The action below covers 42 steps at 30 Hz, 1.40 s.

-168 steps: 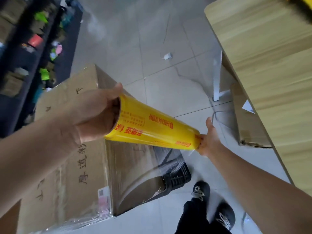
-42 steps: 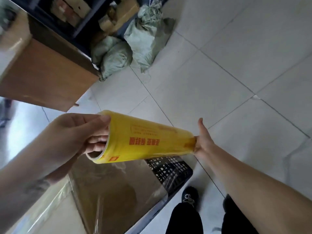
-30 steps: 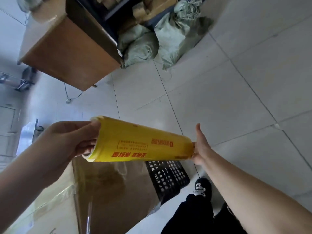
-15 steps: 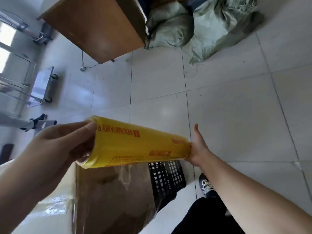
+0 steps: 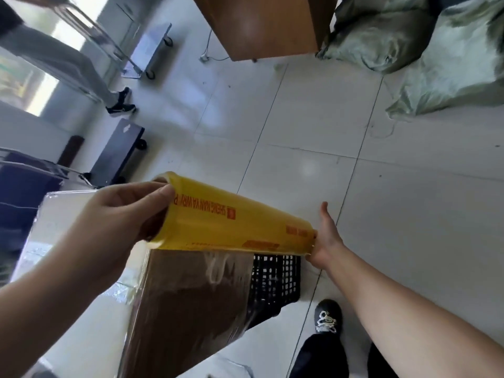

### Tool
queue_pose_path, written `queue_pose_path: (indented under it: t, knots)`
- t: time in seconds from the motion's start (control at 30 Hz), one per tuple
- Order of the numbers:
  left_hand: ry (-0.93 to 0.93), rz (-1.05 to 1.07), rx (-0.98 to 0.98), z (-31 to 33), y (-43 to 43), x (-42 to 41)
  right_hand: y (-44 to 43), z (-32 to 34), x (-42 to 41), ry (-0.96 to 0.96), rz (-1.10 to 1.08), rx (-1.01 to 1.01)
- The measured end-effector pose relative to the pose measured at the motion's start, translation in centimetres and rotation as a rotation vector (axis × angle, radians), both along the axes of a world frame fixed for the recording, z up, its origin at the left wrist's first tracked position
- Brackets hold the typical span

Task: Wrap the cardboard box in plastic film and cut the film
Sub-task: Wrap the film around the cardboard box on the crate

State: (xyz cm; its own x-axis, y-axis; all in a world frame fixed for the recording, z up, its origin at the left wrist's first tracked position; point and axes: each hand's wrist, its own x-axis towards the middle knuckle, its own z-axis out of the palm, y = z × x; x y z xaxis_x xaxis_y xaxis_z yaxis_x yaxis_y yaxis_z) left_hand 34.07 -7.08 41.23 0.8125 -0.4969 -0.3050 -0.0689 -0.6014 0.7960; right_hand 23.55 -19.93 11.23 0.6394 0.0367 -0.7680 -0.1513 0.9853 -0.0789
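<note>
Swung onward, film roll lies crosswise between left hand and right hand, fingers clamped on ends.

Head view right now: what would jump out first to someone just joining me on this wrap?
The yellow film roll held across mid-frame, left hand gripping its near end, right hand holding its far end. Below it, film runs down onto the cardboard box at lower centre, a black crate showing behind it. Green sacks lie at upper right.
</note>
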Motion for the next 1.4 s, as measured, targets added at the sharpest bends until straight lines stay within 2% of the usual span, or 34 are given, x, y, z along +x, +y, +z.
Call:
queue_pose_path:
  t: [0.07,0.27,0.4,0.53,0.6,0.83,1.1,1.4]
  knots:
    - [-0.027,0.098,0.009,-0.1,-0.6,-0.2,-0.3,0.1,0.7,0.021,0.035,-0.008]
    - [-0.102,0.182,0.015,-0.6,-2.1,-0.4,-0.8,0.3,2.4,0.081,0.02,0.011]
    - [-0.11,0.059,0.05,-0.7,-3.1,-0.2,-0.7,0.1,4.0,0.105,-0.038,-0.014]
    - [-0.163,-0.04,0.081,-1.2,-3.4,1.6,-1.1,0.2,6.2,0.128,-0.12,0.055]
    - [-0.199,-0.067,0.072,-1.4,-3.3,2.5,-1.4,-0.1,7.0,0.101,-0.088,0.056]
    - [-0.145,-0.143,0.042,-1.8,-4.3,3.5,-2.3,-1.8,9.6,0.041,-0.009,0.036]
    - [-0.084,-0.071,0.035,-1.9,-5.6,4.5,-4.4,-2.4,10.5,0.09,0.133,-0.035]
    - [-0.029,-0.1,0.098,-1.6,-6.3,5.4,-5.4,-1.6,11.9,0.121,0.229,-0.051]
